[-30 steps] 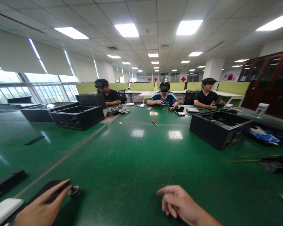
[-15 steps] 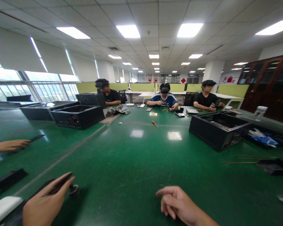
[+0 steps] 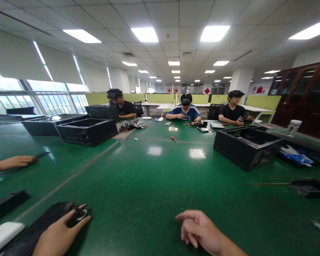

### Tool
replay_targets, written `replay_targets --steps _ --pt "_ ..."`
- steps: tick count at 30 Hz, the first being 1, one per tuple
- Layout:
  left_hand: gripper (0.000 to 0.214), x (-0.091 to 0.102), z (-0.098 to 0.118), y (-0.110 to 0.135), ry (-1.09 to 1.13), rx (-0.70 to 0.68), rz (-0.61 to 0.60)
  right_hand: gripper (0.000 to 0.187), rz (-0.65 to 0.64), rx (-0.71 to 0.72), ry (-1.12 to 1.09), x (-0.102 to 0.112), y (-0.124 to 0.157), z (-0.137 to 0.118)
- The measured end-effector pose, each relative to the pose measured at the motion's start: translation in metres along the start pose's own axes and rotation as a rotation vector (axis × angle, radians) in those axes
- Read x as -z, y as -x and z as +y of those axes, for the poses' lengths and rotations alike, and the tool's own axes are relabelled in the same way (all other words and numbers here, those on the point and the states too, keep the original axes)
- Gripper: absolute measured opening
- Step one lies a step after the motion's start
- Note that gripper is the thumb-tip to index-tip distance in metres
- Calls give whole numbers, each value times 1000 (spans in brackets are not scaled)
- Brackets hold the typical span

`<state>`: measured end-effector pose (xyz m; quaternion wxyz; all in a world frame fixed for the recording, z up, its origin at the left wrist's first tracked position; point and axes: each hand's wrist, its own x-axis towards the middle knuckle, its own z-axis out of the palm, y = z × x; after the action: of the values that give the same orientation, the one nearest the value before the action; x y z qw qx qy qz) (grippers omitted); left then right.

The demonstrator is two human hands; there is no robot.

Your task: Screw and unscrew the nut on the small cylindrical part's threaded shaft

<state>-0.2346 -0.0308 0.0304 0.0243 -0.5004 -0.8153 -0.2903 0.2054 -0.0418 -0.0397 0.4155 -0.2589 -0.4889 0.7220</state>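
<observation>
My left hand [image 3: 59, 234] rests at the bottom left on a flat black part [image 3: 40, 225], with its fingertips at a small round metal knob [image 3: 80, 214] on the part's end. The fingers are stretched out over it. My right hand [image 3: 200, 231] lies at the bottom middle on the green table [image 3: 154, 185], index finger pointing left, the other fingers curled under, nothing in it.
A co-worker's hand [image 3: 14, 162] at the left edge holds a thin black strip. Open black cases stand at left [image 3: 88, 131] and right [image 3: 245, 144]. An orange screwdriver [image 3: 175, 139] lies mid-table. Three people sit at the far end. A white object [image 3: 4, 233] lies bottom left.
My left hand slid down and its fingers now lie flatter at the round knob. A co-worker's hand has come in at the left edge. My right hand has barely moved.
</observation>
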Motion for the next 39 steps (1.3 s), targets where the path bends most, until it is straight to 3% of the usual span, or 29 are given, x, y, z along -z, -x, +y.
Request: replay_targets --steps 4,8,13,17,19,22,26,34,39 --pt "44 -5 20 7 103 -66 -104 55 -1 25 0 0 -2 4" --pt "64 -19 81 30 373 -240 -255 64 34 29 12 2 -3 6" --pt "31 -51 168 84 511 -436 -517 56 226 90 278 7 3 -5" --pt "29 -68 203 122 553 -582 -586 53 326 179 502 6 8 -9" --pt "31 -74 206 131 590 -646 -607 54 338 173 552 4 8 -8" --pt "34 -81 197 134 638 -723 -643 42 334 150 650 2 7 -7" --pt "41 -86 183 132 619 -722 -602 30 358 117 798 -1 6 -10" --pt "27 -85 185 136 727 -869 -585 12 314 152 899 -8 6 -18" --pt "30 -87 185 137 725 -902 -580 18 283 157 910 -6 6 -19"
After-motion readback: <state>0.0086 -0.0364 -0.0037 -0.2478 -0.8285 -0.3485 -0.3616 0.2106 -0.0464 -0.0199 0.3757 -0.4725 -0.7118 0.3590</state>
